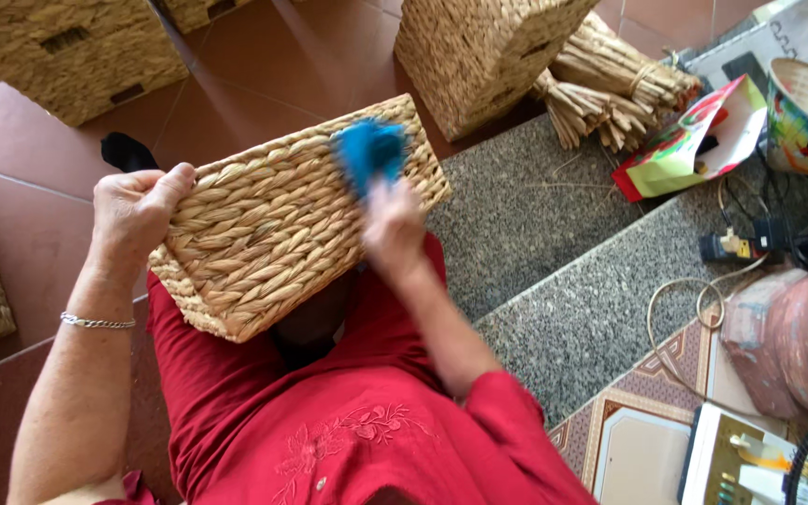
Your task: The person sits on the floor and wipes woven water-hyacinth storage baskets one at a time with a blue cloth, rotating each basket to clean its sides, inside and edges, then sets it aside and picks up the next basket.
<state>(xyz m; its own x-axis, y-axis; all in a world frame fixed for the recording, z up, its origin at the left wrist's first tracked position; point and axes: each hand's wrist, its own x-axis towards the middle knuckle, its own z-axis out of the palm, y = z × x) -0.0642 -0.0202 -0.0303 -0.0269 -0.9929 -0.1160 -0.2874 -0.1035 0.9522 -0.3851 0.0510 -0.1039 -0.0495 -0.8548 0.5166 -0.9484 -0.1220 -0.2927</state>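
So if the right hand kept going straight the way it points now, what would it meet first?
The right hand points up-frame, holding a blue brush against the woven basket. Past the basket's far edge, the next thing in line looks like another woven basket on the floor, though depth is unclear.

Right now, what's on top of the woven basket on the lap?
The right hand presses a blue brush on the woven basket; the left hand holds its edge. Its inside is hidden.
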